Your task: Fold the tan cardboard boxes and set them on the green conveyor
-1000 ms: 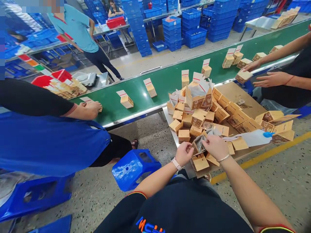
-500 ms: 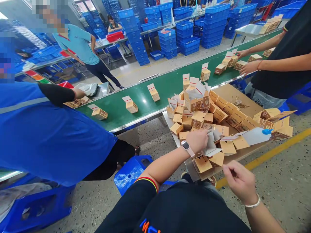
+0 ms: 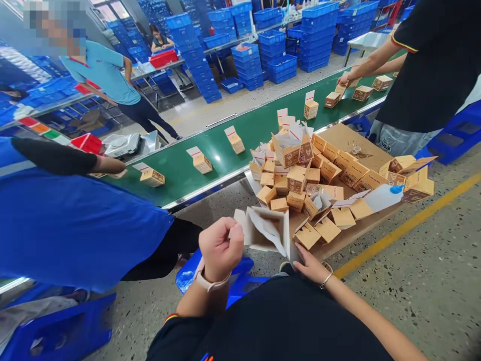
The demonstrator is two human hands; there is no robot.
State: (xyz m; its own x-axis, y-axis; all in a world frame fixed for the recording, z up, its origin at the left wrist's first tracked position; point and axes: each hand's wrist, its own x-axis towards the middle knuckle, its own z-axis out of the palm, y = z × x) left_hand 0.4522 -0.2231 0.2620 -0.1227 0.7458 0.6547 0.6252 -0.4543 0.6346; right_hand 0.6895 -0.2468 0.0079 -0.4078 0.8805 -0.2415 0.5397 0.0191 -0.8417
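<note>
My left hand [image 3: 221, 245] is closed on the flap of an open cardboard box [image 3: 286, 231], lifted in front of me. The box's mouth faces up at me, showing pale inner walls and a whitish packet or liner [image 3: 263, 226]. My right hand [image 3: 312, 264] has its fingers stretched out at the near edge of the table, close to a tan box [image 3: 306, 235] and the lower right of the lifted box. Whether its fingertips touch either one is hard to see. Several small tan boxes [image 3: 296, 178] lie heaped on the table beyond my hands, some with flaps up.
A green conveyor belt [image 3: 218, 150] carries spaced boxes [image 3: 203, 163] behind the table. A clear bottle with a blue cap [image 3: 383, 198] lies at the table's right. Blue stools [image 3: 56, 326] stand nearby. One co-worker in blue [image 3: 75, 215] and one in black [image 3: 432, 75] work at the belt.
My left hand has moved left and toward me from the heap, bringing the open box with it. My right hand has moved left to the table edge, its fingers now extended.
</note>
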